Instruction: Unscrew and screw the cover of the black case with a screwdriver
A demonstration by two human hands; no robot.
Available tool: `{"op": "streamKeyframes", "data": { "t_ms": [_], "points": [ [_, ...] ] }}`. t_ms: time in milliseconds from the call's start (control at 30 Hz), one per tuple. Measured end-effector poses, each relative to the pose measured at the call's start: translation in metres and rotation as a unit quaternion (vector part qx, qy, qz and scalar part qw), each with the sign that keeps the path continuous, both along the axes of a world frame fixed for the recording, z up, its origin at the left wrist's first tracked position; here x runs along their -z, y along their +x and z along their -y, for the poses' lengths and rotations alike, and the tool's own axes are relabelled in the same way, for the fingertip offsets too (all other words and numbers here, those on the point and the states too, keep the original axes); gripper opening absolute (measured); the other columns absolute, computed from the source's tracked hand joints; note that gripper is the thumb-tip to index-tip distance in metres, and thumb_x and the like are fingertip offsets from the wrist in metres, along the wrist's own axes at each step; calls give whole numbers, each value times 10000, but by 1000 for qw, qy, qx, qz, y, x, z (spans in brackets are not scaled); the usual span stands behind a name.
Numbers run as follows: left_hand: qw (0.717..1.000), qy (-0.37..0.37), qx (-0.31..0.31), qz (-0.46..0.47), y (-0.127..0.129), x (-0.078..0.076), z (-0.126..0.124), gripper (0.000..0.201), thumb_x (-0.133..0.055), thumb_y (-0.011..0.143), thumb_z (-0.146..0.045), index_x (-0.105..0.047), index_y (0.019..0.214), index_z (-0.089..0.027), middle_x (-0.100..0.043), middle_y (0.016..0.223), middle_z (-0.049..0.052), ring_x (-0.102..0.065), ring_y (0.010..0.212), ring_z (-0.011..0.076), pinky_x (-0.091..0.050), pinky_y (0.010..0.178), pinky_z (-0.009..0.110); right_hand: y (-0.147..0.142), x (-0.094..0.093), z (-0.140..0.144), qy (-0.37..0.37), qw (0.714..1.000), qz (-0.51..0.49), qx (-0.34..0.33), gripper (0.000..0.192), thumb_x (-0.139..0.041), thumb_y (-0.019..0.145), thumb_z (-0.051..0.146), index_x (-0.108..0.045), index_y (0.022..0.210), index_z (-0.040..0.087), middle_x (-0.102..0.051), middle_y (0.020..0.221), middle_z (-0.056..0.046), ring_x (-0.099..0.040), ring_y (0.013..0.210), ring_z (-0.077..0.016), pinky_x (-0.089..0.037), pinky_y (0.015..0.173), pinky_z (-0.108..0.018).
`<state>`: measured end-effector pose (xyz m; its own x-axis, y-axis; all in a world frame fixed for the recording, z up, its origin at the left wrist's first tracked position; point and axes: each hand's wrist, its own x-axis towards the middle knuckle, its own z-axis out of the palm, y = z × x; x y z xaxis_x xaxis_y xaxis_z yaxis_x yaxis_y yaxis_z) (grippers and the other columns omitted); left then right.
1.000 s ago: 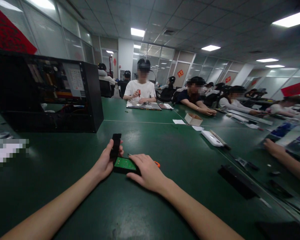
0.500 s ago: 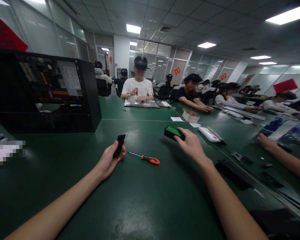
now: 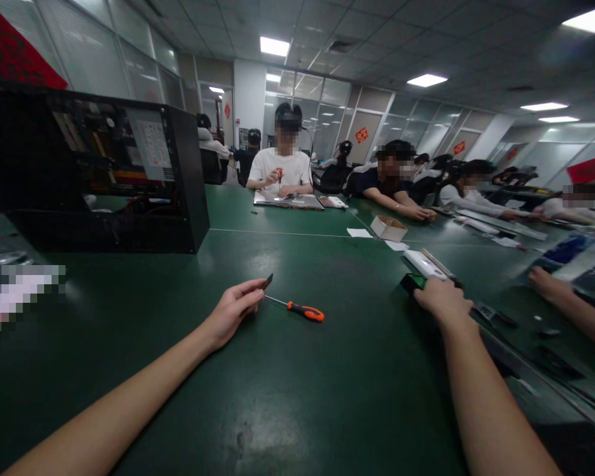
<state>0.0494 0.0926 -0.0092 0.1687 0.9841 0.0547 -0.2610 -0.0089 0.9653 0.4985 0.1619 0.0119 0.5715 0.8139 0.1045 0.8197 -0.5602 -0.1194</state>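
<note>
At my far left stands a black computer case (image 3: 182, 178), its side uncovered so that I can look in at the dark parts and a pale label. Next along, out over the green tabletop (image 3: 327, 383), I have the left hand (image 3: 235, 307), thumb and fingers clamped together on a dark flat piece (image 3: 268, 281); only its end pokes out past the fingertips. Farther back, a person in a white T-shirt (image 3: 282, 165) holds a red-handled tool above a flat panel (image 3: 288, 199). Nearer me lies a screwdriver (image 3: 306, 311), orange and black handle to the right, shaft pointing at the left hand; I can't tell whether its tip touches the fingers. Past an uncovered pale box (image 3: 388, 229) comes the black housing (image 3: 411, 283) with a green face, gripped by the right hand (image 3: 442, 303), which hides most of it, just in front of a white device (image 3: 424, 264). At the right edge is another person's hand (image 3: 550, 289), beside blue and clear packaging (image 3: 578, 254)
</note>
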Motion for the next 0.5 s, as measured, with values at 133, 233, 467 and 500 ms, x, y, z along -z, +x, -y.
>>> {"op": "streamKeyframes", "data": {
  "t_ms": [133,233,467,500],
  "points": [
    [995,27,47,-83,1,-1,3,537,-812,735,-275,-713,1254,-177,-707,1273,119,-643,1124,288,-487,932,381,-65,-3,3,217,944,-11,-246,556,-484,964,382,-485,1433,82,-517,1401,-249,-491,1320,-367,-408,1092,-540],
    [984,50,103,-140,2,-1,4,606,-786,758,-233,-647,1347,-208,-651,1385,104,-587,1274,326,-428,1076,484,-137,-4,25,299,811,-66,-498,538,-438,1008,397,-411,1504,190,-482,1461,-176,-468,1356,-291,-403,1129,-512],
    [977,96,128,-140,5,1,4,543,-785,757,-184,-657,1285,-170,-674,1334,111,-602,1243,297,-408,1103,459,-225,7,71,207,651,13,-730,390,-491,1016,313,-573,1386,222,-510,1479,-164,-493,1339,-296,-465,1063,-501],
    [980,79,125,-133,4,1,3,542,-795,749,-191,-656,1272,-167,-689,1297,111,-625,1198,288,-437,1068,442,-226,9,71,206,656,11,-726,359,-476,1022,290,-603,1350,223,-533,1459,-161,-515,1313,-288,-481,1043,-495]
  ]
}}
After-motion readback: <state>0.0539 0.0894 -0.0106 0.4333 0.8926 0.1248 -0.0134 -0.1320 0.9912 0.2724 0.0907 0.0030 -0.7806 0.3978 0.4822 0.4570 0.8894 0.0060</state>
